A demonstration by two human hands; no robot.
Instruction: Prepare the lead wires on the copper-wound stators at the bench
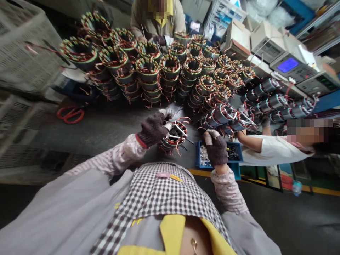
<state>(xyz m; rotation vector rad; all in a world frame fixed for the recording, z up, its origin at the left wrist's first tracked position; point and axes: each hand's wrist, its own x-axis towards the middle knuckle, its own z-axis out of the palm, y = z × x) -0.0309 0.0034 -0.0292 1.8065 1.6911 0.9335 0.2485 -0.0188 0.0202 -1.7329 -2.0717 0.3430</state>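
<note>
A motor stator [174,136] with copper windings and white sleeves across its opening stands on the dark bench before me. My left hand [154,129], in a dark knit glove with pale-wrapped fingertips, is closed at the stator's upper left rim, thumb against the edge. What its fingertips pinch there is partly hidden. To the right, my right hand [216,147], gloved the same way, is held over the left part of a blue tray [198,156] with small pale pieces in it. Its fingers are curled together, and anything between them is too small to make out.
Stacked stators [148,76] line the bench's far side. Red-handled scissors [70,115] lie at left, near plastic crates [29,46]. A co-worker [159,21] stands opposite; another person [265,148] is at right, beside more stators [276,102]. A test instrument [292,67] stands behind.
</note>
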